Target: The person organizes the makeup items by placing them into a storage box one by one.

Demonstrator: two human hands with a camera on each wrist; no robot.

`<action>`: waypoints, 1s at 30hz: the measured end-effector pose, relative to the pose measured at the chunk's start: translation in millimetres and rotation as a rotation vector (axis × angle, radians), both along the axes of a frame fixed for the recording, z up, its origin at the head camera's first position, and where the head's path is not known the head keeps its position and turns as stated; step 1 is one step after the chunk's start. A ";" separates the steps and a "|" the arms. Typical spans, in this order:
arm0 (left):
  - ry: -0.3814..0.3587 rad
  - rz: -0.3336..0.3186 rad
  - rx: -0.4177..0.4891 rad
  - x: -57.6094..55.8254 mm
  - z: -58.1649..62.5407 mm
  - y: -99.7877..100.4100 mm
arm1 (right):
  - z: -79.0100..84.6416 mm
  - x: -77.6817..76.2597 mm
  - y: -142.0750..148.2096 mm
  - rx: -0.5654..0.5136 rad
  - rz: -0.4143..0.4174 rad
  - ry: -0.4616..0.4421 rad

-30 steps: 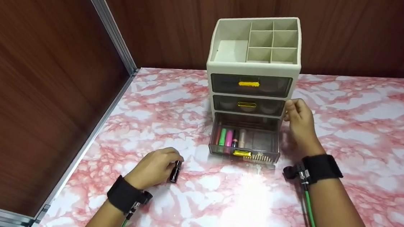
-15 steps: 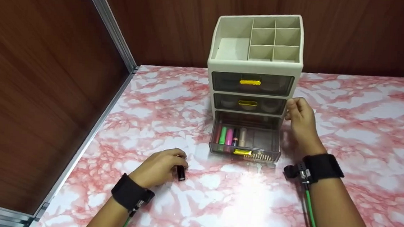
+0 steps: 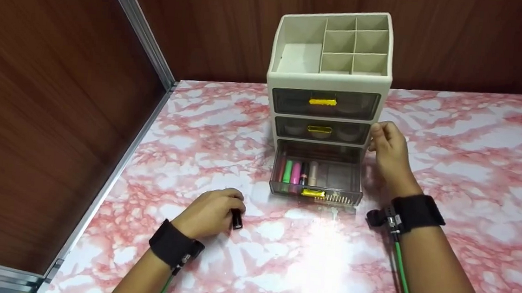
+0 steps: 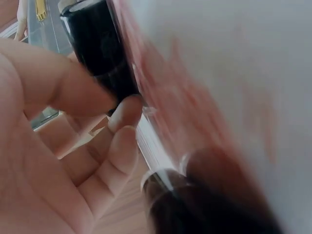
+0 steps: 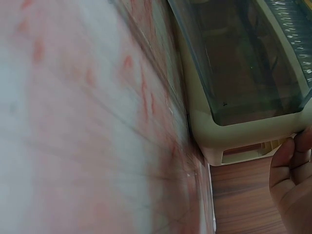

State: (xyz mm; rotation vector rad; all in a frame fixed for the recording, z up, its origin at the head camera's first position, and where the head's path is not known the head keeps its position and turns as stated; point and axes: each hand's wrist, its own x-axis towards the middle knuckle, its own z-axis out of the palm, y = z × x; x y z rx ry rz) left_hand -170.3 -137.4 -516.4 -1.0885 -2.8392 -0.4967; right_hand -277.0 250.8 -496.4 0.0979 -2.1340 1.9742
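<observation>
Between the thumb and fingers of my left hand (image 3: 209,212) is a black lipstick tube (image 3: 236,219), held just over the table in front of a drawer organizer (image 3: 329,83). Part of the tube (image 4: 100,46) is hidden by the fingers in the left wrist view. At the organizer's right side, my right hand (image 3: 390,152) grips its edge with curled fingers (image 5: 282,156). The bottom drawer (image 3: 340,176) is pulled out. Several colored tubes lie side by side in its left part, among them a green one (image 3: 288,172) and a pink one (image 3: 296,173).
The organizer's open top has a large bay (image 3: 300,59) and several small compartments. Two upper drawers, the top one (image 3: 292,102) and the middle one (image 3: 290,128), are closed. A wooden panel (image 3: 59,102) bounds the marbled table (image 3: 197,127) at left, another at the back.
My left hand has moved a little to the right with the lipstick, and less of the tube shows below the fingers. The right hand keeps its place on the organizer's side.
</observation>
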 end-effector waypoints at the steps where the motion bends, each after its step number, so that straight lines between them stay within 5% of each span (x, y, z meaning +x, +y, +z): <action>1: 0.006 0.010 0.002 0.2 0.3 1.6 | -0.1 0.3 -0.1 -0.006 0.001 -0.007; 10: 0.016 0.062 0.017 0.3 7.0 13.7 | 0.7 1.8 -1.7 -0.160 0.049 -0.063; 16: 0.037 0.186 0.086 -2.3 10.6 16.1 | 4.2 3.8 -2.8 -0.018 0.028 0.021; 20: -0.044 0.243 0.191 -3.6 19.0 18.0 | 11.8 9.9 -4.2 0.010 0.023 0.038; 24: -0.144 0.236 0.274 -4.2 29.6 22.8 | 16.7 13.8 -4.6 -0.011 0.019 0.026; 30: -0.160 0.188 0.292 -3.0 38.5 30.4 | 15.8 13.9 -5.4 0.000 0.021 0.033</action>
